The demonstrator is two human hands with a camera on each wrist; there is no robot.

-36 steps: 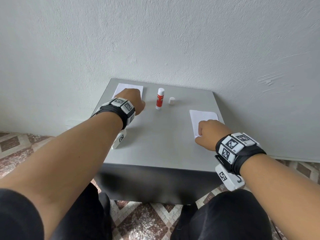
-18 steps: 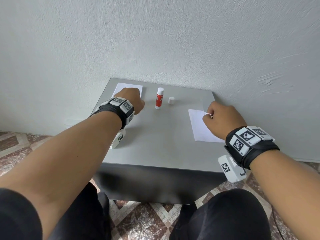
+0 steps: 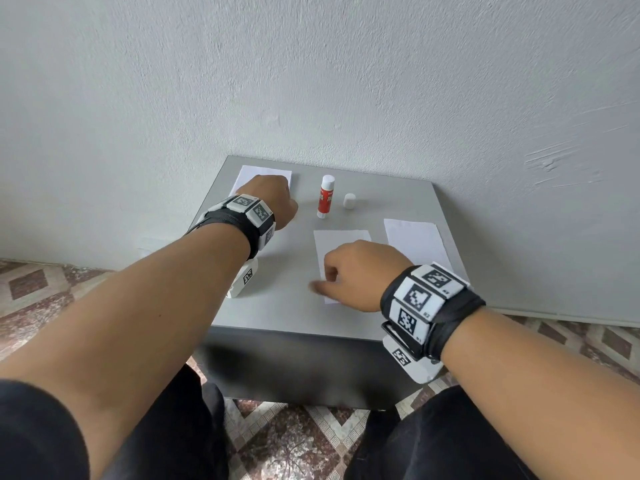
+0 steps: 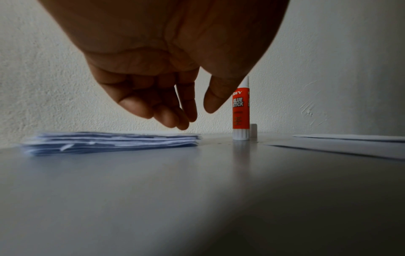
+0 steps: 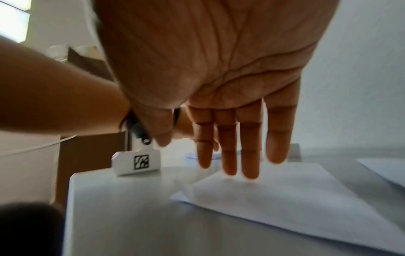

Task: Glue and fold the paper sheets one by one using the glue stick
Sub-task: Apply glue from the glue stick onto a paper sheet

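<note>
A red and white glue stick (image 3: pixel 326 197) (image 4: pixel 240 112) stands uncapped at the back of the grey table (image 3: pixel 277 306), its white cap (image 3: pixel 349 201) beside it. One white sheet (image 3: pixel 341 244) (image 5: pixel 285 199) lies flat in the middle. My right hand (image 3: pixel 332 275) (image 5: pixel 203 155) is over its near left part with fingers straight, fingertips at the paper. My left hand (image 3: pixel 277 202) (image 4: pixel 197 117) hangs above the paper stack (image 3: pixel 265 174) (image 4: pixel 109 141) at the back left, fingers loosely curled and holding nothing.
More white paper (image 3: pixel 415 240) (image 4: pixel 350 143) lies at the table's right side, close to the wall. The wall runs right behind the table. The table's front edge is just below my right wrist. Patterned floor tiles surround the table.
My right hand pinched a sheet at the right side, carried it left and laid it in the middle of the table. The left hand has stayed over the stack.
</note>
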